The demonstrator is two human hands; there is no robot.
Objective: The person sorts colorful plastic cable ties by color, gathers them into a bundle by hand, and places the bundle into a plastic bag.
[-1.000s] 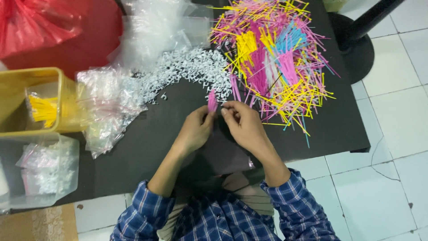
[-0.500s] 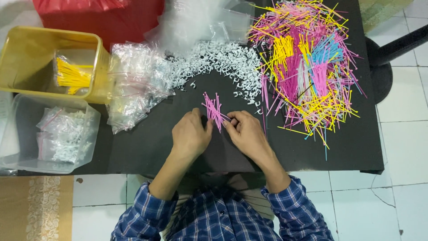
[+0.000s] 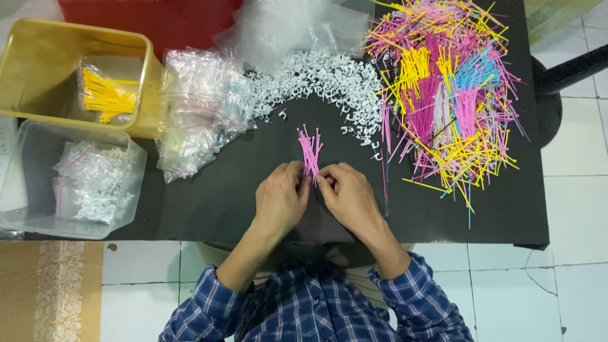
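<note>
My left hand (image 3: 278,199) and my right hand (image 3: 347,196) meet at the front middle of the black table (image 3: 209,202). Together they pinch the lower end of a small bundle of pink cable ties (image 3: 310,147), which fans upward from my fingers. A big heap of loose pink, yellow, blue and white cable ties (image 3: 446,107) lies to the right. An arc of small white plastic clips (image 3: 316,79) curves behind the bundle.
A yellow bin (image 3: 44,57) holding a bag of yellow ties stands at the left. Below it sits a clear tub (image 3: 38,145) with bagged white clips. Clear plastic bags (image 3: 196,107) pile between bins and clips. A red bag (image 3: 158,19) lies at the back.
The pink bundle has spread into a fan above my fingers. My hands have stayed together at the table's front middle while the view shifted.
</note>
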